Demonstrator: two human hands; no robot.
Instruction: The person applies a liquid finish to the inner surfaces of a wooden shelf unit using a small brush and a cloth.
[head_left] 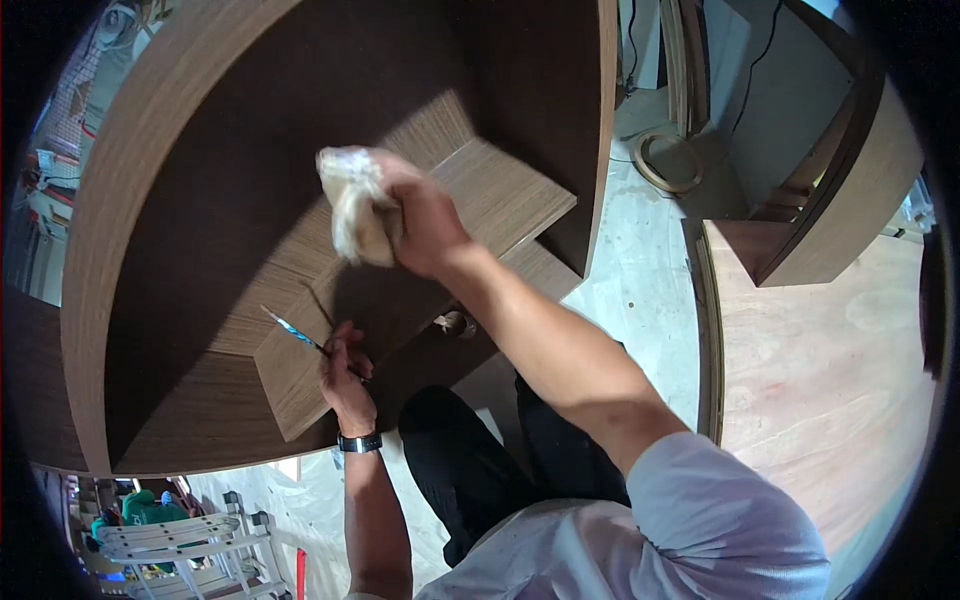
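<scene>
My right hand (pixel 430 215) is closed round a crumpled whitish rag (pixel 360 205), raised over the wood-grain shelf board (pixel 515 190) inside a brown cabinet (pixel 170 160) with a curved edge. Motion blurs the rag, and I cannot tell whether it touches the wood. Lower down and to the left, my left hand (pixel 347 370) grips a slim paintbrush (pixel 292 330) with a blue section and a pointed tip. The brush tip points up and left, over the shelf board near its left end. A dark-banded watch (pixel 360 442) is on my left wrist.
A folding metal ladder (pixel 185 540) stands at lower left, beside green items (pixel 150 507). On the right, a pale plywood sheet (pixel 820 370) bears a curved wooden piece (pixel 850 190). A coiled ring (pixel 668 163) lies on the floor behind. My knees (pixel 450 450) are close below the shelf.
</scene>
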